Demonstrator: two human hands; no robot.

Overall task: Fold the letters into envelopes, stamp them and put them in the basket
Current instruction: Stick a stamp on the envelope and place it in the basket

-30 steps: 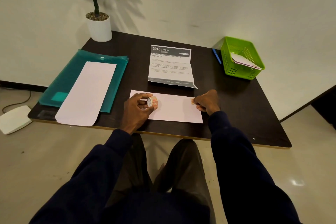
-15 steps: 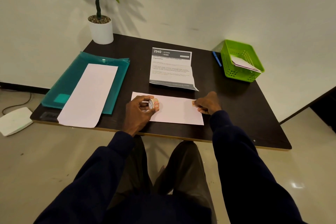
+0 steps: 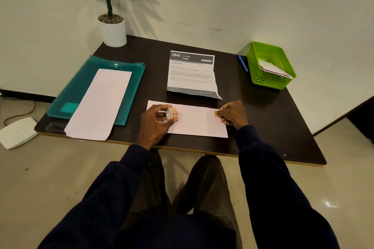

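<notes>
Since the envelope at the worktop's 6 o'clock edge looks light, thin and crease-prone, an edge grip suits; left hand curls round the stamp roll at its 9 o'clock end, right hand pinches a stamp at 3 o'clock

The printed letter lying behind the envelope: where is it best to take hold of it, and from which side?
Pinch the letter at its near right corner, coming from the person's side. It lies flat on the table except at that corner, which lifts off the surface along the creased near edge, so a finger can probably slip under there.
</notes>
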